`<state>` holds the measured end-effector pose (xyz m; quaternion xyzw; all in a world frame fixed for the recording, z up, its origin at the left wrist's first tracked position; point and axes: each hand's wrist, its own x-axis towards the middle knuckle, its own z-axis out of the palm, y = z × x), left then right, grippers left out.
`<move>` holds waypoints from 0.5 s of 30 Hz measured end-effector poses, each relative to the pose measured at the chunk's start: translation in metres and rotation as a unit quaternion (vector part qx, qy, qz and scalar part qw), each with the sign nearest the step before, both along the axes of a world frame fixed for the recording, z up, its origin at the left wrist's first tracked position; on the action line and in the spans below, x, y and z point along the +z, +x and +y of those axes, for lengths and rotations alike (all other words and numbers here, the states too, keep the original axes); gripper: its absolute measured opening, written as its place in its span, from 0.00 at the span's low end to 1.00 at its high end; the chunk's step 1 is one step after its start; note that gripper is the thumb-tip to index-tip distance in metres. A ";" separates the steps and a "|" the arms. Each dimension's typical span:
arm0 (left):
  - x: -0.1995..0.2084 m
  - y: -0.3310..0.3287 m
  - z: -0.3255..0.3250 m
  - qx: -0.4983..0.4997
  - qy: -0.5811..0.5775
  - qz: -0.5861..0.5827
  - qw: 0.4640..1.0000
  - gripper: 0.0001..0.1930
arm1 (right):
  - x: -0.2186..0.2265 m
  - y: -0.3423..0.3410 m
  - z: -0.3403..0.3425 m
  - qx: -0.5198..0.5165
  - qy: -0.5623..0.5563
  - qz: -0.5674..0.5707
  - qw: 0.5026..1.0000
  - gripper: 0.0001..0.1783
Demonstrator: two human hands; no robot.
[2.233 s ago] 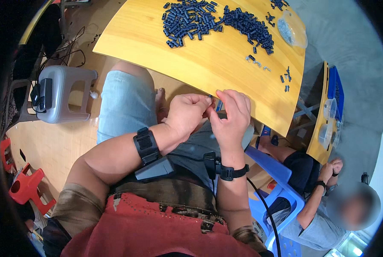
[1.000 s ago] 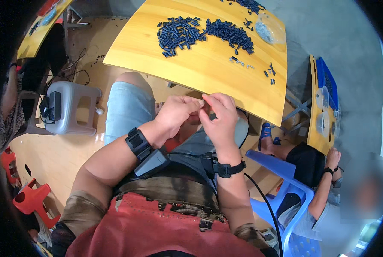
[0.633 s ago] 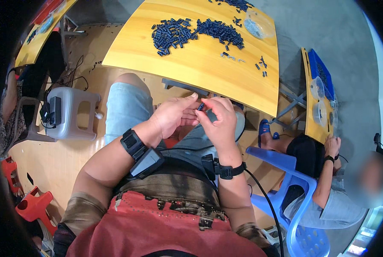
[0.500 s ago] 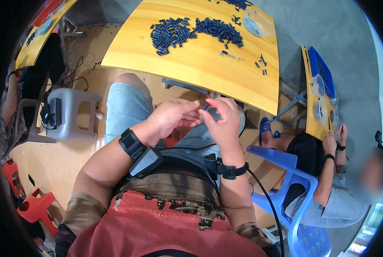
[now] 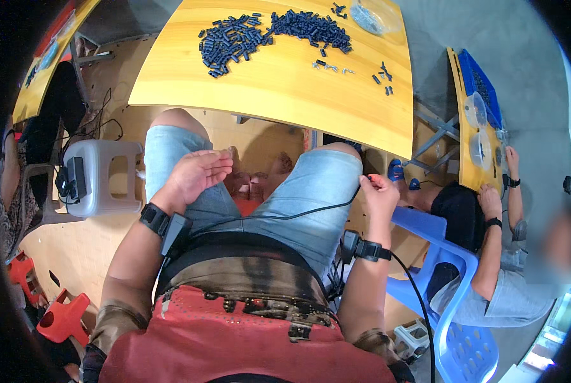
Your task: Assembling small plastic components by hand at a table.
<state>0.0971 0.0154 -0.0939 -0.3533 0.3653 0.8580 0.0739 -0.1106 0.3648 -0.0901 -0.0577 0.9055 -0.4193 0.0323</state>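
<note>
My left hand (image 5: 199,175) hovers above my left thigh, its fingers drawn together with the thumb on top; whether a tiny thing sits at the thumb tip is too small to tell. Out past my right thigh, my right hand (image 5: 380,196) is closed in a pinch, and a small dark piece (image 5: 362,179), seemingly a black cylinder, shows at its fingertips. On the yellow table (image 5: 260,96) ahead lie two heaps of small black cylinders (image 5: 231,45). Several small silvery metal pieces (image 5: 331,67) and a few loose black parts (image 5: 383,75) are to their right.
A clear plastic bowl (image 5: 368,19) with small pieces stands at the table's far right. A grey stool (image 5: 103,179) is at left. On the right, a person sits on a blue chair (image 5: 435,246) beside another table with a blue tray (image 5: 480,89). A cable (image 5: 298,215) crosses my lap.
My hands have parted: the left moved left, the right moved right and a little down. The small dark cylinder that was between them is no longer there. The view has shifted slightly.
</note>
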 end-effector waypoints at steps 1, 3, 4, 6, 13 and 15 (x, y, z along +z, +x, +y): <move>0.000 -0.001 0.000 0.010 0.004 0.010 1.000 0.12 | -0.002 -0.008 0.002 -0.024 0.031 0.010 0.999 0.15; 0.000 -0.001 0.000 0.022 0.006 0.018 1.000 0.12 | -0.008 -0.020 0.002 -0.046 0.059 0.016 0.997 0.16; 0.000 -0.002 0.000 0.016 0.002 0.018 1.000 0.12 | -0.012 -0.026 0.003 -0.060 0.023 0.018 0.998 0.15; 0.000 -0.006 0.001 0.010 -0.002 0.019 1.000 0.12 | -0.031 -0.044 0.013 -0.113 -0.079 -0.033 0.990 0.13; -0.005 -0.006 0.002 0.002 0.007 0.039 0.999 0.14 | -0.041 -0.041 0.015 -0.185 -0.251 -0.130 0.941 0.10; -0.006 -0.008 0.005 -0.007 -0.015 0.025 1.000 0.14 | -0.040 -0.028 0.014 -0.156 -0.229 -0.066 0.959 0.10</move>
